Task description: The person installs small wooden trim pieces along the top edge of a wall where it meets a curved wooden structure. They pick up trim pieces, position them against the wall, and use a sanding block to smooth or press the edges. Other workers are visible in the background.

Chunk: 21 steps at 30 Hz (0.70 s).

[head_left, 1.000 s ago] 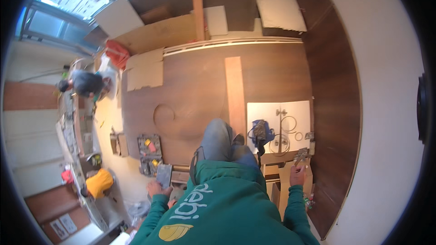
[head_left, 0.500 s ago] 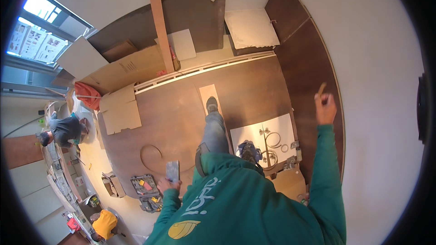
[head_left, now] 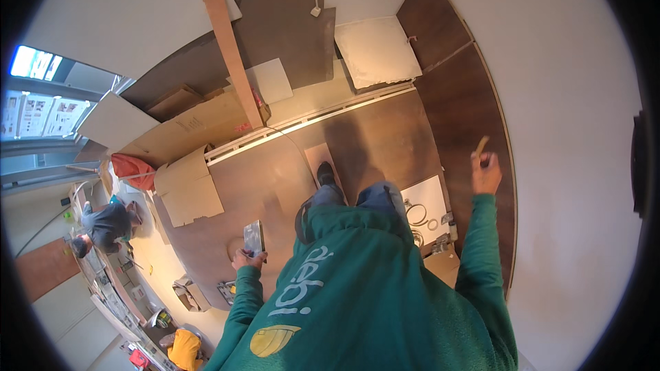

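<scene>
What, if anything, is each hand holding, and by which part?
The left hand holds a flat grey rectangular piece by its near end. The right hand holds a thin tan piece by its lower part; its upper end sticks out.

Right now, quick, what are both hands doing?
Left hand: closed, holding a flat grey rectangular thing.
Right hand: closed, holding a small tan strip.
</scene>
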### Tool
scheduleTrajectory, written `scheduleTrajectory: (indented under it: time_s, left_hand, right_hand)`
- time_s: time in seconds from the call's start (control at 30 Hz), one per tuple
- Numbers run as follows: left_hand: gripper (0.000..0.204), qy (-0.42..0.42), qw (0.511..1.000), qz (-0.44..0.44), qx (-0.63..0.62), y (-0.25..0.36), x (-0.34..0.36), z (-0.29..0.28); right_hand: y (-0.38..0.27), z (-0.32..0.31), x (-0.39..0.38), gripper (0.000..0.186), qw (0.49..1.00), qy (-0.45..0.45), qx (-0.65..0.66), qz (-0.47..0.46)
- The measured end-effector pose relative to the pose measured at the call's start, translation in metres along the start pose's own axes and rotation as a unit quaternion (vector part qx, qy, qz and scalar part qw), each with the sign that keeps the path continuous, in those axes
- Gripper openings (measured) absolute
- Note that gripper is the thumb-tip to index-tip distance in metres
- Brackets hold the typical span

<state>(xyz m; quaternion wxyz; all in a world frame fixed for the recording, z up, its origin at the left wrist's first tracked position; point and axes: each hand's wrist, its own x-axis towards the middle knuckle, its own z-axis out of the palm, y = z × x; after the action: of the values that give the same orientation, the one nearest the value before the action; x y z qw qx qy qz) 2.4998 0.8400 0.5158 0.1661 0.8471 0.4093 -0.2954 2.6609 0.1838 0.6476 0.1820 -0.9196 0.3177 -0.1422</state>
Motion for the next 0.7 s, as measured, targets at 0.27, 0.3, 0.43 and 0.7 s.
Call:
scheduleTrajectory:
  time_s: [0.27,0.3,0.43,0.7]
  left_hand:
    - [0.069,-0.001,0.999,-0.008,0.052,0.011,0.050,-0.015]
    - [0.069,0.001,0.999,-0.014,0.051,0.014,0.059,-0.015]
    - [0.066,0.027,0.999,0.001,0.037,0.030,0.090,-0.017]
    - [0.062,0.119,0.987,0.086,-0.068,0.151,0.144,-0.011]
  right_hand:
    - [0.146,0.043,-0.127,0.041,0.974,-0.022,-0.051,0.220]
    - [0.183,0.059,-0.143,0.041,0.971,-0.009,-0.053,0.235]
    - [0.226,0.093,-0.175,0.039,0.951,0.023,-0.061,0.303]
    - [0.218,0.108,-0.106,0.042,0.938,0.018,-0.058,0.340]
